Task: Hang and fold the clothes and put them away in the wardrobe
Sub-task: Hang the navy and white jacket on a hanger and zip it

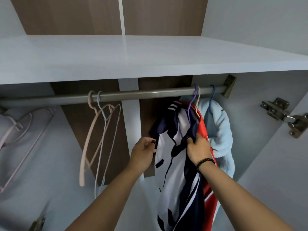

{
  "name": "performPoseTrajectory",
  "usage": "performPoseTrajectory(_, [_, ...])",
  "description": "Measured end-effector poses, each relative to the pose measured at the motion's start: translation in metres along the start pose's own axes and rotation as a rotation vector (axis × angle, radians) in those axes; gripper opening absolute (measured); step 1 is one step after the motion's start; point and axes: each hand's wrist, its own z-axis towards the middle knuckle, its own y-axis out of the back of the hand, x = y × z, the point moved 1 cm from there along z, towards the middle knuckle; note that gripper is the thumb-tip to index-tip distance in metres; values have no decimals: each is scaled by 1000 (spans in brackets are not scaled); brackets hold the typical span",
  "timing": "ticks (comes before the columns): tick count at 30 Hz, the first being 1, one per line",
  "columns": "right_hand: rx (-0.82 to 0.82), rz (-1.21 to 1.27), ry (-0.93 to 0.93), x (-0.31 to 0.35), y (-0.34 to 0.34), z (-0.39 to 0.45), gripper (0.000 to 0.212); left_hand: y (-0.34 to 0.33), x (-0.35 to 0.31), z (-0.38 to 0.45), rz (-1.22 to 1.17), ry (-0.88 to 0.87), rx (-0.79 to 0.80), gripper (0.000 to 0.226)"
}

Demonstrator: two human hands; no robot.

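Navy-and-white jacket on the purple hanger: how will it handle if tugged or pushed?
Likely floppy: the navy-and-white jacket drapes in loose folds. Probably light, bunching easily under the left hand and right hand. It may swing on the purple hanger.

Head view — faces close into the wardrobe (250,164), angled upward.

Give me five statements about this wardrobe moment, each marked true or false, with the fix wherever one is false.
1. Both hands grip the navy and white jacket. True: the left hand holds its left edge, the right hand its collar area.
2. The jacket's purple hanger is hooked on the rail. True.
3. The light blue fleecy garment lies on the shelf. False: it hangs from the rail on a blue hanger.
4. The peach hanger carries a shirt. False: it hangs bare.
5. The bead bracelet is on the left wrist. False: the right wrist.
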Motion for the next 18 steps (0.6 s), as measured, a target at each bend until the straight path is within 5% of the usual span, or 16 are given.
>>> performPoseTrajectory(10, [68, -114, 75, -18, 42, -16, 15, -20, -17, -29, 99, -26, 79, 13])
performPoseTrajectory(14, [-9, -186, 315, -13, 51, -44, 47, -21, -18, -50, 150, -11, 85, 15])
performPoseTrajectory(18, [134, -222, 529, -10, 52, -70, 46, -23, -16, -76, 174, 8, 103, 14])
